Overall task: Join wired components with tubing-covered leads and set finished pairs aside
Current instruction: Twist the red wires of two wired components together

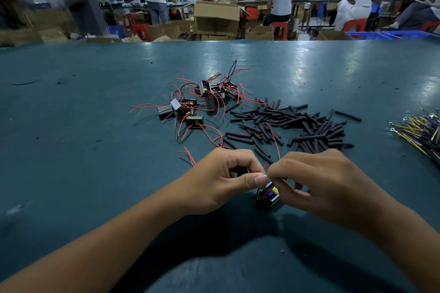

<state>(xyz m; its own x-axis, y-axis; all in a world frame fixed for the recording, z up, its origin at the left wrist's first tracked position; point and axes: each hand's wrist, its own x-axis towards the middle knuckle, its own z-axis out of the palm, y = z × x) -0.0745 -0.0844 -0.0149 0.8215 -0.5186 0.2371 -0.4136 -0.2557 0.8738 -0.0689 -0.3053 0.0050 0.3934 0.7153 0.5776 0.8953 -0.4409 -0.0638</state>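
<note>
My left hand [221,178] and my right hand [314,181] meet fingertip to fingertip near the table's front. Both pinch thin red leads [276,144] that rise from a small black component [269,195] with yellow and blue parts, which hangs just below the fingertips. The pinch point itself is hidden by the fingers. Farther back lies a heap of several similar wired components [197,102] with red and black leads. To its right spreads a pile of short black tubing pieces [295,126].
The green table top [95,173] carries everything. A bundle of yellow and purple wires with ring terminals [421,131] lies at the right edge. Beyond the table's far edge are cardboard boxes [216,19], red stools, blue crates and several seated or standing people.
</note>
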